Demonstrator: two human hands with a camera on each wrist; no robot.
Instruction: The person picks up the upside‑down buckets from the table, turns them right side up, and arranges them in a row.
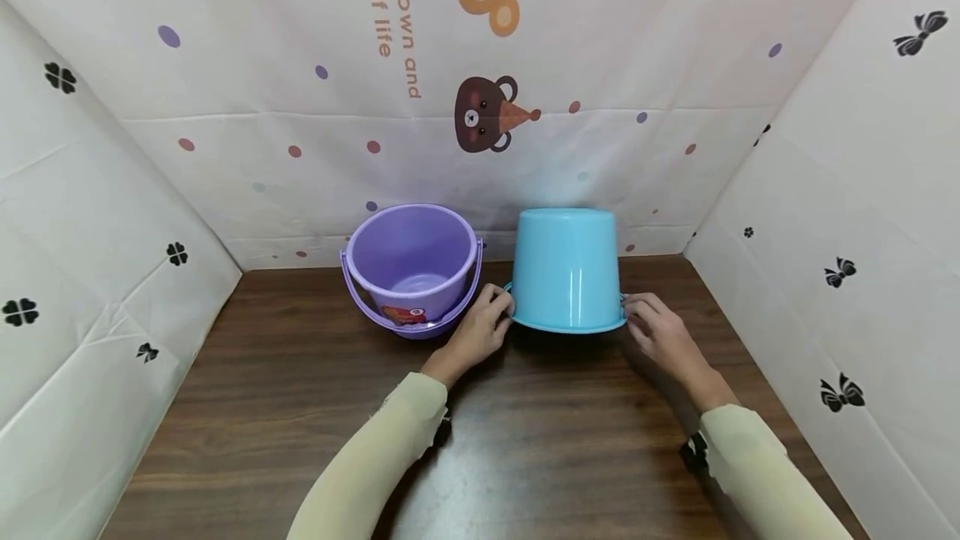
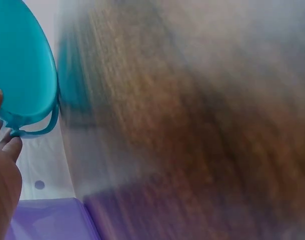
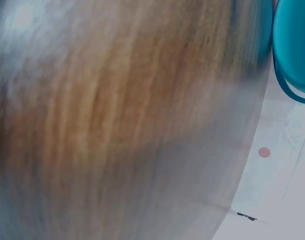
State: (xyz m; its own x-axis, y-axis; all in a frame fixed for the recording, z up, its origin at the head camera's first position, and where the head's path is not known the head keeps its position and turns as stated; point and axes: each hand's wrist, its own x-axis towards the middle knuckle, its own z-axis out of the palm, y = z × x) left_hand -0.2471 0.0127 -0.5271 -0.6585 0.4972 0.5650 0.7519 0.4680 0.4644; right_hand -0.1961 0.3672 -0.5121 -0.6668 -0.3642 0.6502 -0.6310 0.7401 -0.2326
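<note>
A light blue bucket (image 1: 567, 273) is upside down, its base uppermost and its wide rim below. My left hand (image 1: 480, 325) pinches that rim on the left, near where the handle joins. On the opposite side, my right hand (image 1: 660, 332) grips the rim with curled fingers. In the left wrist view the open inside of the blue bucket (image 2: 20, 60) shows, with its handle (image 2: 45, 127) hanging behind and fingers of my left hand (image 2: 5, 175) at the joint. A purple bucket (image 1: 412, 252) stands upright left of my left hand, its handle (image 1: 375, 317) lowered at the front.
The brown wood-grain table (image 1: 555, 440) reaches to a patterned cloth backdrop (image 1: 315, 190) close behind both buckets. White cloth walls close in the left (image 1: 82, 273) and right (image 1: 810, 207) sides.
</note>
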